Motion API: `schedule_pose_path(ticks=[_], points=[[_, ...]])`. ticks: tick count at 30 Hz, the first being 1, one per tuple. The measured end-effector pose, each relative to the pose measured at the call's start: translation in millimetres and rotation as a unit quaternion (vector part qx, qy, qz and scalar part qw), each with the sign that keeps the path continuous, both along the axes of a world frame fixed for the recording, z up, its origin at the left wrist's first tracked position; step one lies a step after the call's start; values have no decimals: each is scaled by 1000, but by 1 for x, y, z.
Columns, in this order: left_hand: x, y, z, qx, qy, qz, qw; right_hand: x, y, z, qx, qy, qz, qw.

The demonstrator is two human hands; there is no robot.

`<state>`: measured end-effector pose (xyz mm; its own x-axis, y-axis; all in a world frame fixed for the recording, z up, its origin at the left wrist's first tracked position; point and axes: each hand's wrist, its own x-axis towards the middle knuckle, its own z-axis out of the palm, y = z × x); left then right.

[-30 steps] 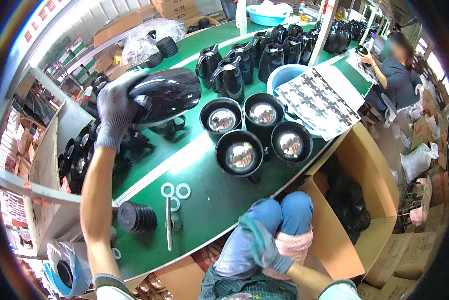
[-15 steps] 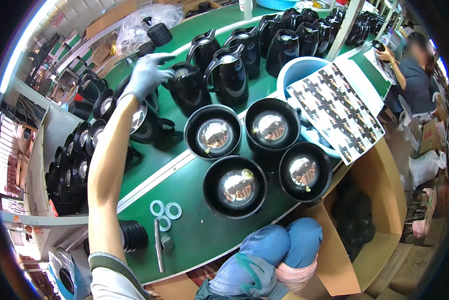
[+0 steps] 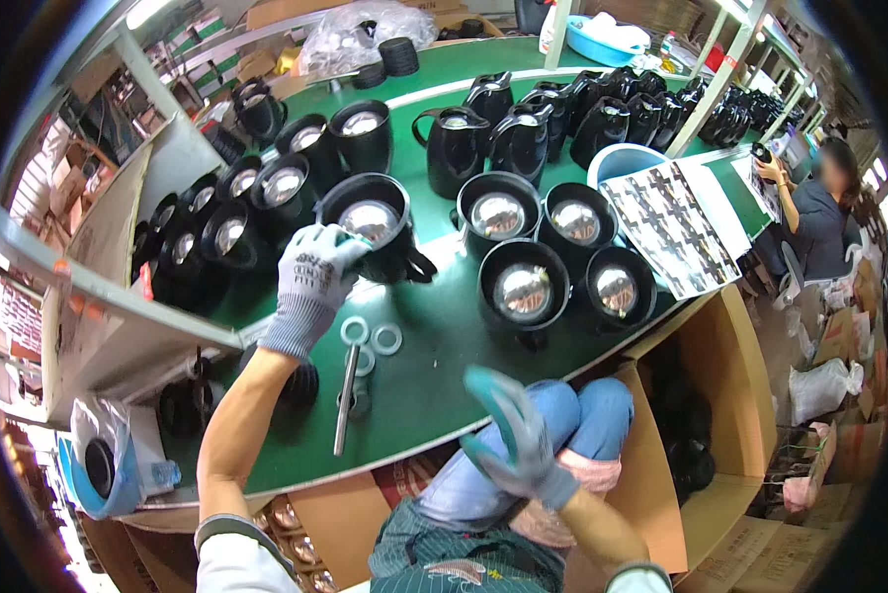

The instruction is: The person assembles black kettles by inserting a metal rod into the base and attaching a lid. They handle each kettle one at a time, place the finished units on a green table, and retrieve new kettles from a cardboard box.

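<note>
Far left: a packed cluster of black round pots with silver insides [image 3: 228, 235]; little room there. Left hand in a grey knit glove [image 3: 315, 269]: fingers clamped over the near-left rim of a black round pot with a mirror-silver inside [image 3: 370, 221]. Mouth up, long axis near upright, side handle toward lower right; base contact: cannot tell. Below, a straight silver metal rod [image 3: 345, 400]; right of it, open room on the flat green tabletop [image 3: 434, 385] to its near edge. Right hand in a grey-green glove [image 3: 519, 443]: fingers parted, over the knees. Beyond, four black silver-lined pots [image 3: 524, 287] bound the space rightward.
</note>
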<state>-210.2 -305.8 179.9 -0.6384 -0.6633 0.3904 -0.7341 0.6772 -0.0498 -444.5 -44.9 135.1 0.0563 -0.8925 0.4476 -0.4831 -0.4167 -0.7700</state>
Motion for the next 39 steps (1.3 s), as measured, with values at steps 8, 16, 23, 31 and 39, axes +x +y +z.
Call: schedule_pose_path(ticks=[8, 16, 23, 31, 39], points=[[76, 180, 68, 117, -31, -122, 985, 56, -48, 56, -27, 246, 169, 954], [198, 279, -64, 330, 578, 214, 715, 89, 11, 50, -38, 23, 148, 988], [192, 308, -145, 560, 468, -84, 679, 121, 13, 41, 64, -11, 292, 954], [235, 335, -186, 443, 506, 160, 723, 174, -54, 56, 47, 22, 464, 884], [240, 339, -196, 436, 423, 247, 755, 314, -176, -46, 154, 447, 163, 866]])
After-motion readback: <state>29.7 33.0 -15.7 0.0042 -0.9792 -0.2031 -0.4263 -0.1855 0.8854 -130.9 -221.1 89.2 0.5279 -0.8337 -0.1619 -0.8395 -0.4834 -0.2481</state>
